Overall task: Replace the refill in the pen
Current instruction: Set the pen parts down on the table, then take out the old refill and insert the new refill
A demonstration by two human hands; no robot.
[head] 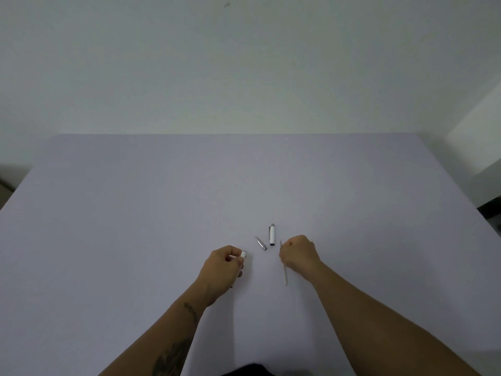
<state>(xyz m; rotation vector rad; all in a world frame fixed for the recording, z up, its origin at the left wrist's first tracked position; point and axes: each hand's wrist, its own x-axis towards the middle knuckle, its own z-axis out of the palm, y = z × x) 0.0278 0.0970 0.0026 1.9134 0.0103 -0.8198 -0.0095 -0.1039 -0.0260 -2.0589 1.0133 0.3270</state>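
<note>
My left hand [221, 270] is closed around the white pen barrel [243, 254], whose open end pokes out between thumb and fingers. My right hand [299, 256] grips a thin refill [284, 272] that runs from above the fist down toward me. Between the hands, on the table, lie the silver pointed tip section [260, 243] and the white cap with its clip [272, 235]. Neither loose part touches a hand.
The work surface is a pale lilac table [135, 213] reaching a white wall at the back. Its left and right edges fall off to dark floor. A dark edge of clothing [254, 370] shows at the bottom.
</note>
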